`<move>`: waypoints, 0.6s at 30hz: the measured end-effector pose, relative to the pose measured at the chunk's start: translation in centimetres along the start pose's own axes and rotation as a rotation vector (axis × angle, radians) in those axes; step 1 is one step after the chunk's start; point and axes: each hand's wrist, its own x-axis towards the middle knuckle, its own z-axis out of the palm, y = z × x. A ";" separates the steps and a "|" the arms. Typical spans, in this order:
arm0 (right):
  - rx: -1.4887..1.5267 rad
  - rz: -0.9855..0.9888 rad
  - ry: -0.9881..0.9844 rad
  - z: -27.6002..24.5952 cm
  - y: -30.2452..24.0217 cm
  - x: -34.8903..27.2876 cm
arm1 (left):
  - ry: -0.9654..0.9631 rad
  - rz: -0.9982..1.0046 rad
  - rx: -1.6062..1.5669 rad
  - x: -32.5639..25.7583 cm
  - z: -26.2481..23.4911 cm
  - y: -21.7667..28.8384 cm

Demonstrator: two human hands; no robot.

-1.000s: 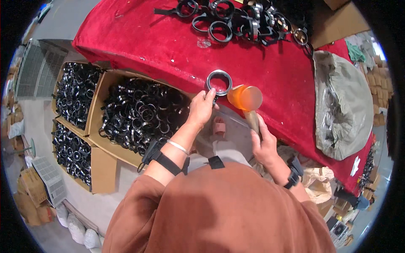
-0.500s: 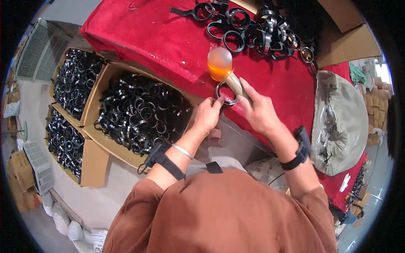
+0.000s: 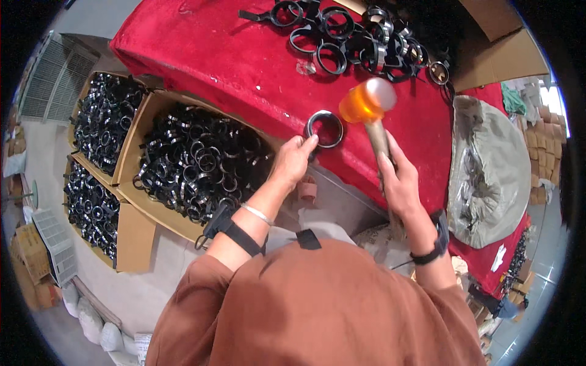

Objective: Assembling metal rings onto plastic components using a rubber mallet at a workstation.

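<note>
A black ring with a silver rim (image 3: 325, 128) lies flat on the red cloth of the table (image 3: 201, 55) near its front edge. My left hand (image 3: 293, 160) touches the ring's near left side with its fingertips. My right hand (image 3: 397, 180) grips the wooden handle of a mallet (image 3: 368, 110). The mallet's orange translucent head is raised just right of the ring and looks blurred.
A pile of black and silver rings (image 3: 360, 43) lies at the table's far side. Open cardboard boxes (image 3: 131, 165) full of the same rings stand on the floor to my left. A grey sack (image 3: 488, 171) with more parts sits at the right.
The mallet head has moved from the ring up and to the right. My left hand stays at the ring, which lies flat on the cloth.
</note>
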 end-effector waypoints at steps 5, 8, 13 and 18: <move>0.177 -0.232 0.142 0.7 0.7 -5.6 | 0.003 0.008 -0.070 -0.6 -0.3 1.3; -0.173 -0.280 -0.036 2.3 3.5 -6.7 | 0.043 0.069 0.130 0.1 0.3 0.6; -0.071 -0.105 -0.135 1.5 0.9 -5.6 | 0.080 0.037 0.077 0.9 -0.5 -2.1; 0.090 -0.294 0.001 0.5 -3.7 -2.4 | 0.065 -0.088 -0.141 -0.9 -0.4 1.9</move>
